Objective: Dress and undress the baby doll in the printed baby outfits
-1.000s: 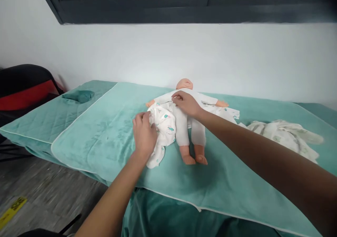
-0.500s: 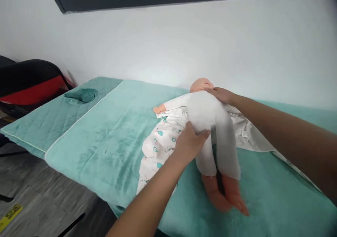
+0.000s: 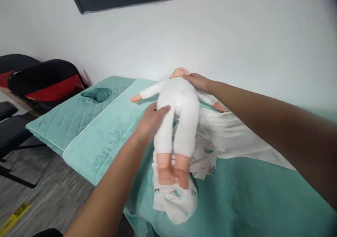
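A baby doll (image 3: 179, 114) in a white bodysuit hangs above the teal towel (image 3: 110, 138), legs toward me. My left hand (image 3: 150, 121) grips its hip and lower back from the left. At the doll's neck and shoulder, my right hand (image 3: 198, 81) closes around it from behind. Under and beside the doll lies a white printed baby garment (image 3: 205, 149), spread open, part of it bunched under the doll's feet.
The towel covers a teal quilted bed (image 3: 65, 114) against a white wall. A teal face-hole cushion (image 3: 96, 94) lies at the bed's left end. Black and red folding chairs (image 3: 44, 82) stand at the left on the grey floor.
Both hands went from handling the garment to taking hold of the doll. The doll has been lifted and shifted left over the garment, which now lies spread beneath it.
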The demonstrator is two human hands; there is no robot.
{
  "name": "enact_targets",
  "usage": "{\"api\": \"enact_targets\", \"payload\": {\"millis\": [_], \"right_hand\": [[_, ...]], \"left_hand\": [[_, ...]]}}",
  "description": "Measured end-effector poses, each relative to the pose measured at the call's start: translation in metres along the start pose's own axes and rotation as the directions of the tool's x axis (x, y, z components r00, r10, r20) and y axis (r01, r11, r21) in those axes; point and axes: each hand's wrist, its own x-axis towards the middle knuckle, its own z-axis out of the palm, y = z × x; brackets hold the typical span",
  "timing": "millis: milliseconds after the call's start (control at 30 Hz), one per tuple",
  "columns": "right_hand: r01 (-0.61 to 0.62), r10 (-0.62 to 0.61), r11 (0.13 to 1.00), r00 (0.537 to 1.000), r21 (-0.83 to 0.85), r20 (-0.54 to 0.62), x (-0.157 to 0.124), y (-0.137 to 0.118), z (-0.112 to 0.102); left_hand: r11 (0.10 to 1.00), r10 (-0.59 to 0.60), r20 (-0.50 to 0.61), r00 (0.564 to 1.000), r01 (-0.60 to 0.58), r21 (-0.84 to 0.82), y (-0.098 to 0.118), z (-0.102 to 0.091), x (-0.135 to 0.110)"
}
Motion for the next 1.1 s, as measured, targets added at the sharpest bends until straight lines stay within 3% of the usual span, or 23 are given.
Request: {"api": "enact_targets", "payload": {"millis": [100, 200, 267, 300, 367, 400, 467, 533, 567, 600, 700, 767, 833, 900, 933, 1000, 1100], "right_hand": [[0.004, -0.006, 0.999, 0.999, 0.046, 0.043, 0.018, -0.003, 0.032], [0.103, -0.107, 0.994, 0.99, 0.047, 0.095, 0.024, 0.001, 0.05], [0.122, -0.117, 0.992, 0.985, -0.031, 0.128, 0.022, 0.01, 0.05], [0.107, -0.093, 0.989, 0.986, -0.099, 0.137, 0.02, 0.016, 0.045], [0.04, 0.0, 0.958, 0.99, -0.282, 0.14, 0.008, 0.032, 0.027], [-0.002, 0.056, 0.925, 0.99, -0.38, 0.13, -0.002, 0.041, 0.014], [-0.066, 0.143, 0.84, 0.985, -0.538, 0.101, -0.029, 0.059, -0.019], [-0.127, 0.222, 0.72, 0.974, -0.683, 0.053, -0.064, 0.075, -0.054], [-0.133, 0.261, 0.64, 0.964, -0.757, 0.052, -0.083, 0.082, -0.07], [-0.129, 0.282, 0.618, 0.957, -0.776, 0.065, -0.101, 0.086, -0.084], [-0.078, 0.328, 0.567, 0.935, -0.82, 0.137, -0.15, 0.089, -0.106], [-0.005, 0.308, 0.567, 0.929, -0.823, 0.206, -0.177, 0.078, -0.103], [0.053, 0.217, 0.646, 0.944, -0.762, 0.249, -0.203, 0.056, -0.087], [0.106, 0.071, 0.81, 0.959, -0.577, 0.275, -0.231, 0.028, -0.067], [0.125, 0.008, 0.885, 0.959, -0.448, 0.284, -0.246, 0.012, -0.058], [0.121, -0.057, 0.975, 0.944, -0.184, 0.324, -0.278, -0.019, -0.046], [0.113, -0.098, 0.994, 0.905, -0.013, 0.414, -0.328, -0.059, -0.048]], "left_hand": [[0.994, -0.037, 0.029, 0.999, 0.04, -0.106, -0.01, -0.037, 0.022], [0.995, -0.089, -0.01, 0.996, 0.088, -0.036, -0.022, -0.062, 0.036], [0.981, -0.084, -0.121, 0.989, 0.103, 0.162, -0.028, -0.067, 0.036], [0.948, -0.024, -0.193, 0.981, 0.084, 0.308, -0.031, -0.067, 0.032], [0.77, 0.227, -0.244, 0.943, -0.021, 0.637, -0.033, -0.062, 0.014], [0.625, 0.362, -0.158, 0.919, -0.113, 0.773, -0.033, -0.057, 0.002], [0.308, 0.482, 0.189, 0.855, -0.368, 0.878, -0.032, -0.046, -0.03], [0.1, 0.386, 0.515, 0.765, -0.589, 0.802, -0.032, -0.033, -0.063], [0.048, 0.32, 0.595, 0.737, -0.64, 0.767, -0.033, -0.026, -0.077], [0.017, 0.268, 0.629, 0.73, -0.656, 0.754, -0.035, -0.019, -0.088], [0.011, 0.21, 0.588, 0.781, -0.604, 0.797, -0.043, 0.002, -0.106], [0.073, 0.192, 0.531, 0.825, -0.551, 0.831, -0.047, 0.015, -0.108], [0.188, 0.191, 0.474, 0.86, -0.505, 0.842, -0.051, 0.028, -0.111], [0.354, 0.274, 0.415, 0.868, -0.492, 0.795, -0.054, 0.044, -0.12], [0.435, 0.358, 0.386, 0.85, -0.518, 0.737, -0.055, 0.052, -0.128], [0.521, 0.563, 0.32, 0.762, -0.627, 0.579, -0.055, 0.069, -0.146], [0.437, 0.803, 0.187, 0.566, -0.772, 0.461, -0.051, 0.087, -0.173]]}}
